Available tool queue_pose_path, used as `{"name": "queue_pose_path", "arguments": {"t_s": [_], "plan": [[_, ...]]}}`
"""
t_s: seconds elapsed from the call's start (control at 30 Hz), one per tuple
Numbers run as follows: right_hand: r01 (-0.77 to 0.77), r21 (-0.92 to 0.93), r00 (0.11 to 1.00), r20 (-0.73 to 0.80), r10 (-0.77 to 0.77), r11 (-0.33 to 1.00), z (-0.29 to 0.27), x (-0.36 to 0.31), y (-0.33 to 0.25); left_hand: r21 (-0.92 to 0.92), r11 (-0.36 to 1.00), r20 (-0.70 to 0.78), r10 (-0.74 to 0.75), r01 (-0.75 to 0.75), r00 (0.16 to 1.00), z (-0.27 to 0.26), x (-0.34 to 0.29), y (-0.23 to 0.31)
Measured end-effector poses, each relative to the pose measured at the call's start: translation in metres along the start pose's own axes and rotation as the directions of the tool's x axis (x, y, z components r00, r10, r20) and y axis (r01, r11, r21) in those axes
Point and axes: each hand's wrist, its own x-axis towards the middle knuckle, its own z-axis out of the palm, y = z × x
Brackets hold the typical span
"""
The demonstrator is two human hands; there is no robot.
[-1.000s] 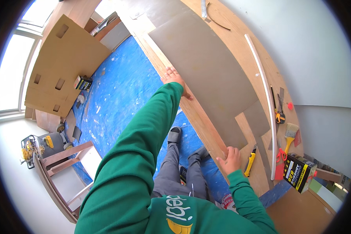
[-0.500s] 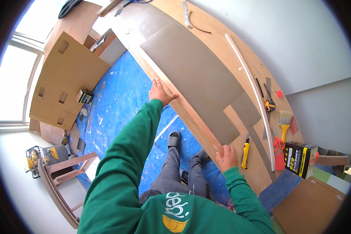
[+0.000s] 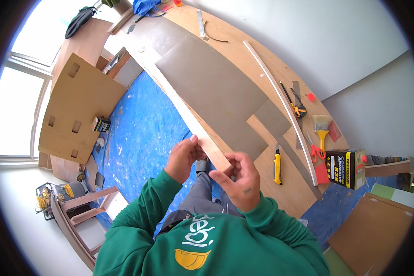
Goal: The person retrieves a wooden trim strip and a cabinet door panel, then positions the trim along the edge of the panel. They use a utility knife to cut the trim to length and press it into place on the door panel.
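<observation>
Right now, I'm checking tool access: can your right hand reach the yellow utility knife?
Probably yes: the utility knife lies uncovered nearby, though the right hand is occupied with the wooden strip.

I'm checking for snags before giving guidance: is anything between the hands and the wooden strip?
Nothing visible. The left hand is at the left edge of the wooden strip, and the right hand is at its near end. The yellow utility knife lies to the right, apart from both hands.
</observation>
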Motion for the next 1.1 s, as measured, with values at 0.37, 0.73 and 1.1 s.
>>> {"name": "queue_pose_path", "arguments": {"t_s": [0.37, 0.73, 1.1], "plan": [[0.03, 0.077, 0.991, 0.127, -0.04, 0.997, 0.005, 0.008, -0.046, -0.145, 0.951, -0.154, 0.252, -0.274, 0.955, 0.02, -0.013, 0.082], [-0.218, 0.04, 0.975, 0.052, 0.216, 0.975, -0.051, -0.029, -0.008, -0.15, 0.937, -0.212, 0.283, -0.317, 0.936, 0.035, -0.018, 0.113], [-0.187, -0.018, 0.982, 0.016, 0.187, 0.982, -0.072, -0.034, -0.015, -0.171, 0.912, -0.261, 0.323, -0.373, 0.91, 0.043, -0.015, 0.125]]}}
